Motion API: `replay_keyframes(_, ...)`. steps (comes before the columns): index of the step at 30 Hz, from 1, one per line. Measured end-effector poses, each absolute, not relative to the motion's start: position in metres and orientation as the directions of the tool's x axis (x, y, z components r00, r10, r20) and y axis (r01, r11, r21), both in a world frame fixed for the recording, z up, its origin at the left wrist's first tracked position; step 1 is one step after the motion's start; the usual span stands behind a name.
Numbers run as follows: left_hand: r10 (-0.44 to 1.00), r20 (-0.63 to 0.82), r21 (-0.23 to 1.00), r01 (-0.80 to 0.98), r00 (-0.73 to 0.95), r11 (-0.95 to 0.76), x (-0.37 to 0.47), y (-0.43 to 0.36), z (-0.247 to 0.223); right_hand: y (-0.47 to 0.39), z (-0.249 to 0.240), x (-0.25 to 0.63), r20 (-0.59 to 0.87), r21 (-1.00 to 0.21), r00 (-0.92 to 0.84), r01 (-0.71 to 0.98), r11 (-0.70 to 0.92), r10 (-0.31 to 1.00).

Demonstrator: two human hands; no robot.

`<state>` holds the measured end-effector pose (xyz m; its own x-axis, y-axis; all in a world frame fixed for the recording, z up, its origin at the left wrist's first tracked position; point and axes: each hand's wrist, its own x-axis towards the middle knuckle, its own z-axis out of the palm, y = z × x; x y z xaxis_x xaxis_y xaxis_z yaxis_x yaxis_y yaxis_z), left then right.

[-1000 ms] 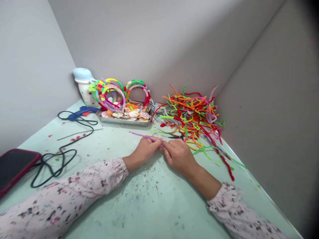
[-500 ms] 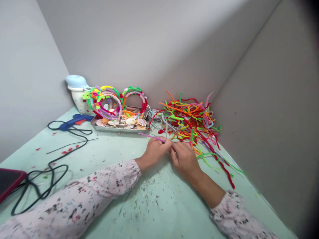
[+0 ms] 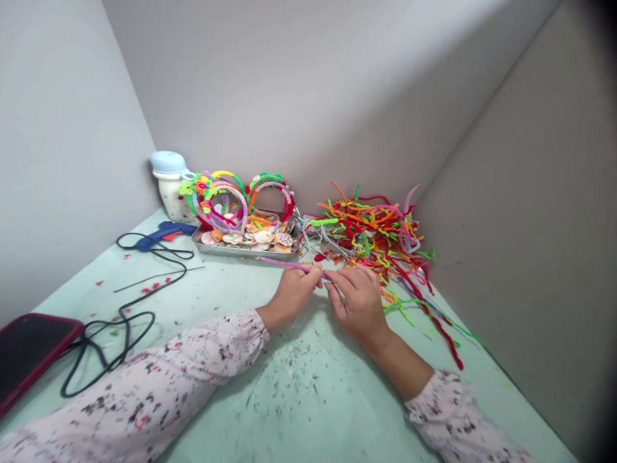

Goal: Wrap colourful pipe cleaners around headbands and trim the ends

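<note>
A purple pipe cleaner (image 3: 280, 262) runs from the left into the fingers of my left hand (image 3: 295, 289), which is closed on it. My right hand (image 3: 358, 301) is just to the right, its thumb and fingertips pinched at the pipe cleaner's right end. A thin grey strand (image 3: 310, 249) stands up from between the fingers of my left hand. Behind and to the right of my hands lies a heap of coloured pipe cleaners (image 3: 371, 225).
A metal tray (image 3: 245, 253) of shells holds colourful wrapped headbands (image 3: 226, 206). Left of it are a blue glue gun (image 3: 161, 235), a white cup with blue lid (image 3: 174, 190), a black cord (image 3: 128, 321) and a red-cased phone (image 3: 36, 354) on the green table (image 3: 308, 399).
The view has turned a little left, so more of the phone shows. My hands have moved slightly apart, and the purple pipe cleaner reaches further left past my left hand.
</note>
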<state>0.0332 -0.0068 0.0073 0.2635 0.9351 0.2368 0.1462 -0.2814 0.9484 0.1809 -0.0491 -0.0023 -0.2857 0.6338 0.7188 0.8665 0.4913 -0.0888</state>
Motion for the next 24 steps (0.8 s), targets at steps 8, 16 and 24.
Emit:
replay_keyframes(8,0.968,0.229,0.953,0.179,0.105,-0.245,0.001,-0.004,0.007,-0.057,0.001,0.139,0.704,-0.601,0.147,0.644,0.473,0.695)
replay_keyframes(16,0.966,0.129,0.989,0.047,0.224,-0.143,0.002,-0.016,0.000,-0.049,-0.014,0.136,0.099,-0.980,0.076,-0.165,0.110,0.992)
replay_keyframes(24,0.947,0.110,0.993,0.009,0.302,-0.118,0.010,-0.017,-0.008,-0.048,-0.021,0.145,0.030,-0.995,0.042,-0.089,0.034,0.999)
